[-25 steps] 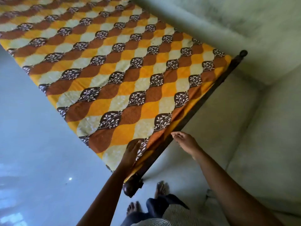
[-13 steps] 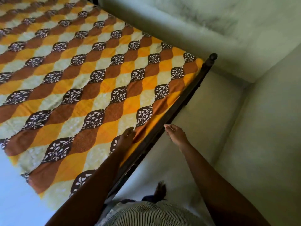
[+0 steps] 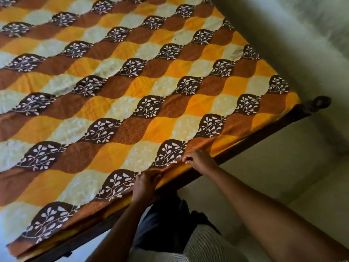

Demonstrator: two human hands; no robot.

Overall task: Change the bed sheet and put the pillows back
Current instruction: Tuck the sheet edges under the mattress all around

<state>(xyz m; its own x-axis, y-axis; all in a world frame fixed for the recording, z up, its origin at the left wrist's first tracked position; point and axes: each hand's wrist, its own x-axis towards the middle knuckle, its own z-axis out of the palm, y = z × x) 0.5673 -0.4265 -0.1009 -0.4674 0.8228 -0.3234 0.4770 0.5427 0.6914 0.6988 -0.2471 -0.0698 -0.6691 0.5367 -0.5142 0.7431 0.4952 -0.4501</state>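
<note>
A bed sheet [image 3: 132,87] patterned in orange, brown and pale yellow waves with dark leaf shapes lies spread over the bed. Its near edge hangs over a dark wooden bed rail [image 3: 260,137]. My left hand [image 3: 145,186] grips a raised fold of the sheet at that edge. My right hand [image 3: 198,160] pinches the same edge a little farther right, fingers curled on the cloth. No pillows are in view.
A rounded bedpost knob [image 3: 321,102] ends the rail at the right corner. Pale walls [image 3: 292,44] close in behind and to the right of the bed. Pale floor [image 3: 264,167] runs along the rail where I stand.
Both hands moved from flat near the rail to gripping the sheet's edge, bunching it into a small fold. My view has come closer to the bed.
</note>
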